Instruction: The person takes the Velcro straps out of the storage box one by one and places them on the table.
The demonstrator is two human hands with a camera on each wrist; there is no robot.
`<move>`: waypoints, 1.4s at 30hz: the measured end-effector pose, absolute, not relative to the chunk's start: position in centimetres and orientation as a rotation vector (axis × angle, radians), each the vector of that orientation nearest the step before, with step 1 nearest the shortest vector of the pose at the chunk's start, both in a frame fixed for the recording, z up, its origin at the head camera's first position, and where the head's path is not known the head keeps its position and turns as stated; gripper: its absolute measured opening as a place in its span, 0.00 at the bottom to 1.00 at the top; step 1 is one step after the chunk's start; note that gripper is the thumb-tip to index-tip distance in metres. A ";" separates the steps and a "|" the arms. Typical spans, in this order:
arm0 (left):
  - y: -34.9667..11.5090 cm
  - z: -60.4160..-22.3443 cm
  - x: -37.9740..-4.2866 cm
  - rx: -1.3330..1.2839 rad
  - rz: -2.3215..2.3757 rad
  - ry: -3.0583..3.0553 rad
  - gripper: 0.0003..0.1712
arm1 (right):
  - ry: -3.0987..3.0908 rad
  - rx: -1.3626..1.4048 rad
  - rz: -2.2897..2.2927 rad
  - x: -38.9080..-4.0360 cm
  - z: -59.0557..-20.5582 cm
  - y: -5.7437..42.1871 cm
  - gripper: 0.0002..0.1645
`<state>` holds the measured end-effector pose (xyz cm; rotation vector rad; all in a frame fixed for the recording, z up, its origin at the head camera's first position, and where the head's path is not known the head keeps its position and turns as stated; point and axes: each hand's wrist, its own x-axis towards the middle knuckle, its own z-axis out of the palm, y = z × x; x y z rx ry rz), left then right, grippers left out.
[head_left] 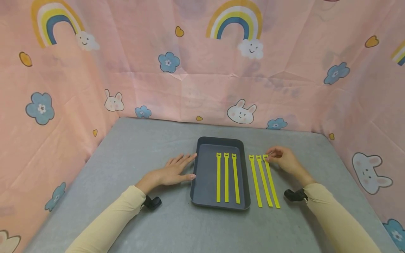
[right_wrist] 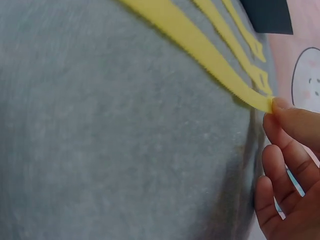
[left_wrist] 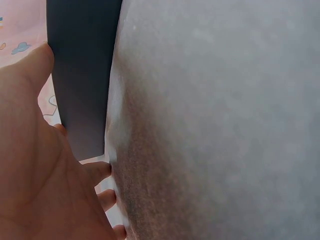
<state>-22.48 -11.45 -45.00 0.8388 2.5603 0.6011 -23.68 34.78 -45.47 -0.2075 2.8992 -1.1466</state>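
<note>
A dark grey rectangular tray [head_left: 204, 175] lies on the table with three yellow cable straps [head_left: 226, 179] side by side in its right half. Three more straps lie to the right of the tray. My right hand [head_left: 284, 160] pinches the slotted head end of the outermost yellow strap [head_left: 272, 186] between thumb and index finger. In the right wrist view that strap [right_wrist: 200, 57] curves up off the table at the pinched end. My left hand [head_left: 172, 172] is spread flat, fingertips and thumb against the tray's left wall [left_wrist: 82, 85].
The grey table [head_left: 152, 140] runs back to a pink printed cloth [head_left: 190, 91] that encloses it on the far side and both flanks. A black wrist camera [head_left: 153, 203] sits on the left wrist, another black camera [head_left: 295, 195] on the right.
</note>
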 end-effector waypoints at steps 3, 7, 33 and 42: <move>-11.5 -45.0 -22.5 0.836 0.594 2.562 0.49 | 2.911 -0.212 -1.134 -23.7 -45.6 34.7 0.14; -11.4 -44.8 -22.4 0.836 0.599 2.560 0.49 | 2.924 -0.220 -1.113 -23.7 -45.7 34.7 0.14; -11.4 -44.8 -22.3 0.832 0.590 2.562 0.49 | 2.940 -0.163 -1.041 -23.7 -45.7 34.2 0.13; -11.4 -44.9 -22.4 0.833 0.583 2.568 0.49 | 2.922 -0.158 -1.037 -23.8 -45.2 34.5 0.15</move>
